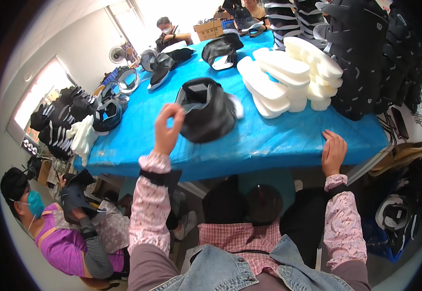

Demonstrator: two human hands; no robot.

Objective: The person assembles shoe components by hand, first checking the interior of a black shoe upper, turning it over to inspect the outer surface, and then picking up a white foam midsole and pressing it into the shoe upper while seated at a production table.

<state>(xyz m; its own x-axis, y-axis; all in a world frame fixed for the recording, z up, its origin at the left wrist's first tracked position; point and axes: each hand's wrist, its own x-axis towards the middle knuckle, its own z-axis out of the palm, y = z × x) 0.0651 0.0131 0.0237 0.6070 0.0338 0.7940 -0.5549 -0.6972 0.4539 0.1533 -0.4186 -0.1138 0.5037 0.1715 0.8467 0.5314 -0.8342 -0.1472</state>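
Note:
A black boot (pixel 206 116), slightly blurred, is tilted over the blue-covered table with its collar opening up and toward my left; a pale grey lining shows inside. My left hand (pixel 167 126) is curled at the near left edge of this boot, thumb and forefinger closed against its rim. The boot hides part of the fingertips. A white piece (pixel 236 105) shows at the boot's right side. My right hand (pixel 334 149) lies on the table's front right part, fingers stretched out and holding nothing. Nearest to it are white foam sole-shaped pieces (pixel 269 94), stacked in several piles.
Tall stacks of black shoe parts (pixel 356 58) rise at the right. More black boots (pixel 220 51) lie farther back on the blue cover (pixel 162 145). Shoe parts (pixel 68 116) crowd the left edge. A co-worker (pixel 60 237) sits at lower left; others work beyond the table.

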